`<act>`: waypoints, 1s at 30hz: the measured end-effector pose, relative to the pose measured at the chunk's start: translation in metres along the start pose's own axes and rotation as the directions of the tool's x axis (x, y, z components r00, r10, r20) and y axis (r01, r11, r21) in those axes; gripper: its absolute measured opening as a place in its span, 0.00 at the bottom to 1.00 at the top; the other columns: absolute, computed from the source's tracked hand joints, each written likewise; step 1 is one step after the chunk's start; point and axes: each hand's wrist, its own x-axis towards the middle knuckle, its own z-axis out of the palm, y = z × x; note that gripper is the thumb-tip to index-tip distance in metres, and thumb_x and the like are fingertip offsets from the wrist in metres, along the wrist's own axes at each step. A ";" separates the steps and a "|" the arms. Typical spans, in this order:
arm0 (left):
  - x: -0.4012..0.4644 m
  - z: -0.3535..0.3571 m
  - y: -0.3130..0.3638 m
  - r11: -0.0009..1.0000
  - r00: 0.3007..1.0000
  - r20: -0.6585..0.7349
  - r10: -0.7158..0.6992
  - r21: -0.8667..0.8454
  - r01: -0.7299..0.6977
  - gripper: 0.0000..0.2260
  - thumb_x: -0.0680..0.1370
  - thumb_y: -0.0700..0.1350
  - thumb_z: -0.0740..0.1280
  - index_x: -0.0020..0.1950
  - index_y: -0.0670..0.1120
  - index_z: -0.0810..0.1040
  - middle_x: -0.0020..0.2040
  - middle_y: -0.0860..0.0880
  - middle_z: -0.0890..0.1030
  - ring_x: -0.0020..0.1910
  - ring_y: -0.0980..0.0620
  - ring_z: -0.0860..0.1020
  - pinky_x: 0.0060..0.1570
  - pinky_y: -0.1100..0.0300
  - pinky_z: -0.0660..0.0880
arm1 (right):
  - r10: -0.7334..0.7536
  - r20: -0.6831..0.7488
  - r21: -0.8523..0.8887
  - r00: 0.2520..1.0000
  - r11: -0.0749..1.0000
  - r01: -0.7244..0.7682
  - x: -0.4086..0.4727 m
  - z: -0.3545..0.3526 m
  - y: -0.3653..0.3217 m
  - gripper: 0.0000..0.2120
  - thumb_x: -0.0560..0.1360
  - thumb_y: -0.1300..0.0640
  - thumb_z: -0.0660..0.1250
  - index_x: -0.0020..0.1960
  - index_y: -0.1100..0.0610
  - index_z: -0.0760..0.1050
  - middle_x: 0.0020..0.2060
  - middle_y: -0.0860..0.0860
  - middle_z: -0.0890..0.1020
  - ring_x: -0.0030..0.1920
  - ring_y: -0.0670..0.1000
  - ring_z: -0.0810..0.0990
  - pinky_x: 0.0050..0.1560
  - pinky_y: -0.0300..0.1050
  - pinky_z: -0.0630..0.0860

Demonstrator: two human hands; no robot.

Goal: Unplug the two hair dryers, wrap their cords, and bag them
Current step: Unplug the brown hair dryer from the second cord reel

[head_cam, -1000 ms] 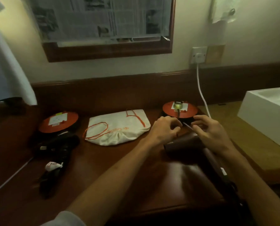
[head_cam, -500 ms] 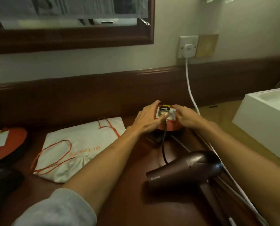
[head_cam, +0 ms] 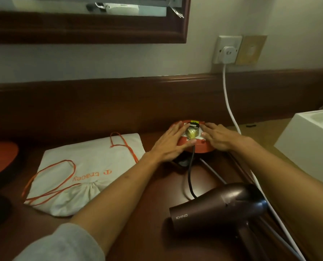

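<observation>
A dark brown hair dryer (head_cam: 219, 206) lies on the wooden counter at the lower right, nozzle pointing left. Its black cord (head_cam: 189, 172) runs up to a plug (head_cam: 192, 131) seated in the top of a round orange extension reel (head_cam: 194, 147) near the back wall. My left hand (head_cam: 169, 146) lies flat on the reel's left side, thumb near the plug. My right hand (head_cam: 218, 138) rests flat on its right side, fingers straight. A cream drawstring bag (head_cam: 89, 172) with orange cords lies to the left. The second hair dryer is out of view apart from a dark shape at the far left.
A white cable (head_cam: 230, 110) drops from a wall socket (head_cam: 227, 49) and runs along the counter's right side. A second orange reel (head_cam: 0, 159) sits at the left edge. A white basin (head_cam: 307, 144) stands at the right. A framed mirror (head_cam: 89, 19) hangs above.
My view has shifted closer to the reel. Both hands left the hair dryer, reached to the orange reel, and now lie flat either side of the plug.
</observation>
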 end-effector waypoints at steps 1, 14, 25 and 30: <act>0.000 -0.008 0.000 1.000 1.000 0.008 -0.009 0.007 0.008 0.37 0.79 0.70 0.57 0.83 0.58 0.47 0.84 0.52 0.41 0.82 0.50 0.42 0.80 0.46 0.46 | 0.007 -0.002 0.029 1.000 1.000 -0.007 -0.002 -0.002 -0.004 0.28 0.85 0.42 0.46 0.82 0.48 0.46 0.82 0.52 0.51 0.79 0.63 0.53 0.77 0.62 0.54; -0.010 -0.016 -0.004 0.993 0.991 0.069 -0.111 -0.033 0.113 0.52 0.73 0.66 0.72 0.84 0.47 0.46 0.84 0.47 0.50 0.82 0.46 0.53 0.78 0.49 0.56 | 0.234 -0.215 0.340 0.948 0.928 -0.152 -0.001 -0.014 -0.074 0.33 0.74 0.46 0.72 0.73 0.57 0.66 0.68 0.58 0.75 0.65 0.60 0.75 0.59 0.54 0.75; -0.008 -0.023 0.004 0.988 0.986 0.103 -0.132 0.093 0.122 0.51 0.74 0.66 0.71 0.83 0.44 0.46 0.84 0.45 0.52 0.83 0.46 0.49 0.79 0.43 0.47 | 0.118 -0.373 0.542 0.920 0.832 0.114 -0.023 -0.049 -0.072 0.30 0.73 0.52 0.75 0.71 0.60 0.72 0.65 0.57 0.78 0.61 0.53 0.78 0.53 0.41 0.75; -0.041 -0.052 -0.005 0.950 0.955 0.010 -0.297 -0.094 0.297 0.50 0.75 0.48 0.76 0.84 0.46 0.43 0.83 0.42 0.55 0.80 0.42 0.60 0.77 0.48 0.62 | -0.092 -0.323 0.416 0.942 0.880 0.229 -0.057 -0.029 -0.099 0.28 0.71 0.50 0.77 0.67 0.57 0.75 0.60 0.54 0.81 0.60 0.53 0.80 0.58 0.47 0.78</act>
